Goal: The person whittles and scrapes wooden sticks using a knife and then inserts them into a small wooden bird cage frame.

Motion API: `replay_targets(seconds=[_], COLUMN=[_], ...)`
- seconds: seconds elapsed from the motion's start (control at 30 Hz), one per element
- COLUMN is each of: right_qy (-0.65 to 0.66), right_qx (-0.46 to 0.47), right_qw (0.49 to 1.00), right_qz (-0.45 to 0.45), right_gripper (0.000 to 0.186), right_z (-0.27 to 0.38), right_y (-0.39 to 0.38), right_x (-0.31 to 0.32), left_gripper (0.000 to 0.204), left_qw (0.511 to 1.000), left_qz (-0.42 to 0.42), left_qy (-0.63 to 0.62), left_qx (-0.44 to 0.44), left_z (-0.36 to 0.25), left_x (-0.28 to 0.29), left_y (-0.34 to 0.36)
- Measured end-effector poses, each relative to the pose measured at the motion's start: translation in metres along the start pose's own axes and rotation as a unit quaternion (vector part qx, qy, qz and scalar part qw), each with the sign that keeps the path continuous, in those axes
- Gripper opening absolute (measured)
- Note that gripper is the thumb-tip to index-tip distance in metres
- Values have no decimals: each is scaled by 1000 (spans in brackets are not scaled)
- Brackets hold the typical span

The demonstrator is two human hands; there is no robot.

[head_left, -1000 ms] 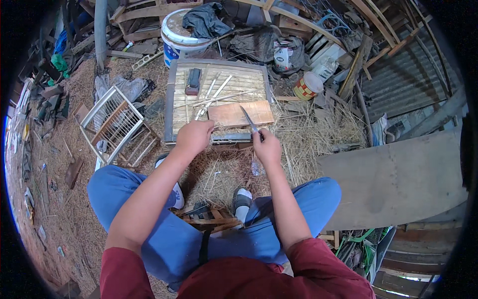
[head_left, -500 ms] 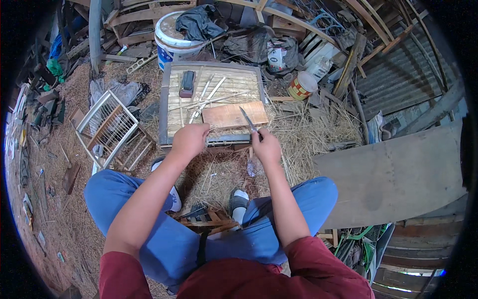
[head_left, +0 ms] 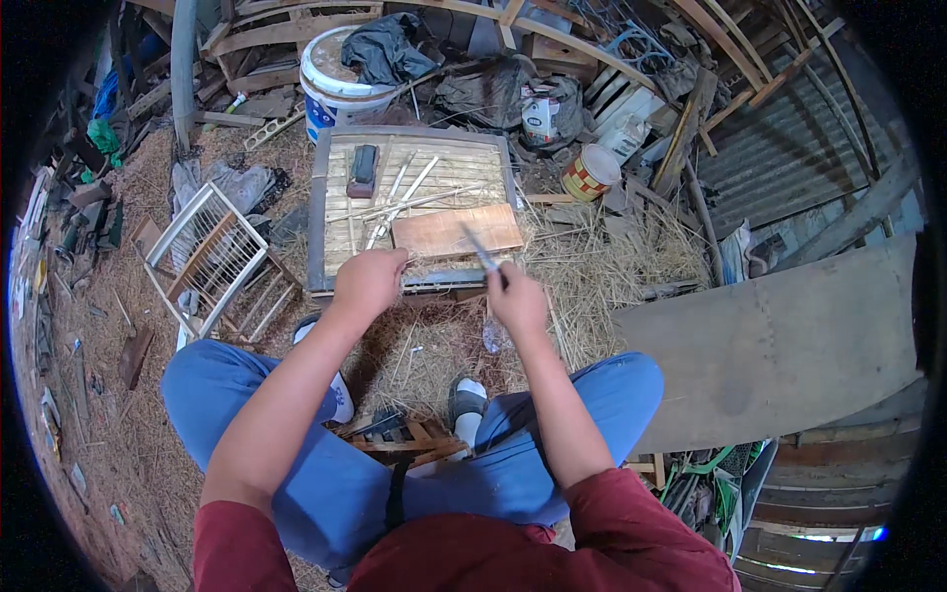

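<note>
My right hand (head_left: 519, 301) is closed around the handle of a knife (head_left: 477, 243), whose slightly blurred blade points away from me over a flat wooden board (head_left: 432, 236). Near the board's front left corner, my left hand (head_left: 367, 283) is closed in a pinch; what is between its fingertips is too small to make out. The board lies on a low slatted table (head_left: 318, 232) in front of my knees. Behind it, several thin pale strips (head_left: 419, 178) lie crossed on the slats. A dark block with a reddish-brown base (head_left: 362, 170) sits at the table's far left.
Left of the table stands a small white-framed wooden cage (head_left: 254, 264). A white and blue bucket (head_left: 326, 87) with black plastic on top is behind. A patterned tin (head_left: 592, 172) stands at the right among straw (head_left: 602, 247). A large grey-brown sheet (head_left: 769, 345) spans the right.
The knife has shifted a little left and toward me, its tip now lower across the board and blurred. My left hand stays by the board's corner. The whole view has slid slightly.
</note>
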State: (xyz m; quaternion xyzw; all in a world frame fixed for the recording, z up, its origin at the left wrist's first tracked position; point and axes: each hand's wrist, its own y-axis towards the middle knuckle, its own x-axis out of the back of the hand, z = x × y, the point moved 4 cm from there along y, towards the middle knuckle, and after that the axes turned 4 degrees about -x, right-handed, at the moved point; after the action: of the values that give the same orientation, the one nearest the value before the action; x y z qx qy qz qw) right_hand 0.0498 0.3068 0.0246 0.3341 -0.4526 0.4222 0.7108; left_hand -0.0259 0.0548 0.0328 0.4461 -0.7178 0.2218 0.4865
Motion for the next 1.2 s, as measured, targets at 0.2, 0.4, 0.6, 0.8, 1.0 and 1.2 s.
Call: replay_targets(seconds=[0.2, 0.4, 0.6, 0.8, 1.0, 1.2], right_qy=[10, 20, 40, 42, 62, 137], right_qx=[-46, -51, -64, -67, -65, -53], right_qw=[998, 997, 997, 997, 995, 988], right_qz=[-33, -47, -7, 13, -32, -49], right_gripper=[30, 33, 33, 32, 33, 33], right_z=[-20, -33, -4, -10, -15, -29], right_y=[12, 10, -11, -7, -5, 5], right_x=[10, 8, 1, -10, 1, 5], left_gripper=[13, 14, 15, 16, 17, 19], left_qw=[1000, 1000, 1000, 1000, 998, 997], left_qz=[-9, -9, 5, 24, 59, 77], left_qy=[-8, -7, -13, -11, 1, 6], left_qx=[-7, -6, -4, 5, 13, 4], left_z=[1, 12, 11, 12, 19, 21], left_x=[1, 4, 7, 5, 4, 7], left_y=[0, -1, -4, -2, -4, -2])
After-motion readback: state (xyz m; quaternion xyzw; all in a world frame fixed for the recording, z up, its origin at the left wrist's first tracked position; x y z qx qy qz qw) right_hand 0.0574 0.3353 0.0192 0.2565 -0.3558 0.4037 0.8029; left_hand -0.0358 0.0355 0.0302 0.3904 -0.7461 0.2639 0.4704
